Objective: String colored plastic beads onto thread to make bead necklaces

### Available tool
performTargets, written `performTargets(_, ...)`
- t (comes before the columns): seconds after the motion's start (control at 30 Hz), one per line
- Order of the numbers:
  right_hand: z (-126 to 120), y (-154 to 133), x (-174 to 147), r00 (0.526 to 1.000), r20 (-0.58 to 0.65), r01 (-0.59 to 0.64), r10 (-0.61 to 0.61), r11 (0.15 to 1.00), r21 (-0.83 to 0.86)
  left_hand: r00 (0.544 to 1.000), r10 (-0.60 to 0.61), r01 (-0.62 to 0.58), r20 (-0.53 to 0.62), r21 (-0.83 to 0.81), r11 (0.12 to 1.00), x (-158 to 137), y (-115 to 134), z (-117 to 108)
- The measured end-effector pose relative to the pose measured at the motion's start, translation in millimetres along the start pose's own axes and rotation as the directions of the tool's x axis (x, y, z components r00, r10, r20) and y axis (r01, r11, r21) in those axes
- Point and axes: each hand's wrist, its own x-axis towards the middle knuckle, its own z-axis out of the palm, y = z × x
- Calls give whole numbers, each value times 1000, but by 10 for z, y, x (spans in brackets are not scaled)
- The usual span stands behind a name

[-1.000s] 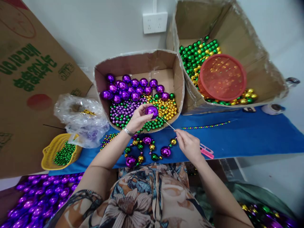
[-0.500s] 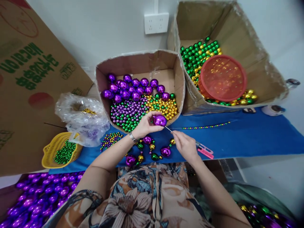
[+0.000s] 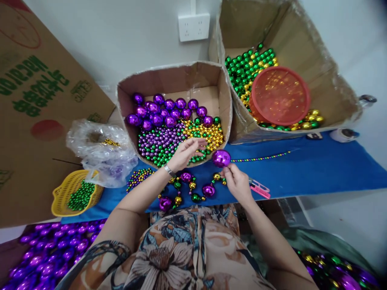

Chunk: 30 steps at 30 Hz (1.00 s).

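Observation:
A large shiny purple bead (image 3: 221, 158) sits just above the pinched fingertips of my right hand (image 3: 236, 180). Those fingers are closed on the thin needle seen in the earlier frame, now mostly hidden by hand and bead. My left hand (image 3: 188, 153) is off the bead, fingers apart, over the near edge of the middle cardboard box (image 3: 175, 77). Inside that box lie large purple beads (image 3: 157, 119), small purple and green beads, and gold beads (image 3: 211, 135). Below my hands, a partly strung garland (image 3: 208, 190) of purple, gold and green beads curves across the blue cloth (image 3: 302, 177).
A thin beaded strand (image 3: 263, 157) stretches right. Pink-handled snips (image 3: 260, 189) lie beside my right hand. Left are a yellow basket (image 3: 57, 201) of green beads and a plastic bag (image 3: 99, 151). A taller box (image 3: 320, 80) holds a red bowl (image 3: 305, 86).
My left hand has let go of the large purple bead and moved slightly left, its fingers opening. The bead has shifted right and now sits at my right hand's fingertips.

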Motion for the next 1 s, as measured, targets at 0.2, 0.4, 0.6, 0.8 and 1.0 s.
performTargets(0.2,-94,71,-26,996,-75,-56,57,998,13,982,173,-166,75,781,601,441,-181,4)
performTargets(0.4,-115,110,-63,995,-99,-35,31,999,-35,965,14,-257,263,929,266,638,-311,159)
performTargets(0.6,-161,112,-82,993,-117,-29,21,997,-70,958,47,-281,284,883,376,510,-266,12)
performTargets(0.8,-98,76,-69,996,-92,-6,0,997,-72,882,-63,-451,467,875,177,185,-283,-29)
performTargets(1.0,-65,89,-94,997,-65,39,-47,993,-112,964,143,-267,226,787,556,69,-350,-46)
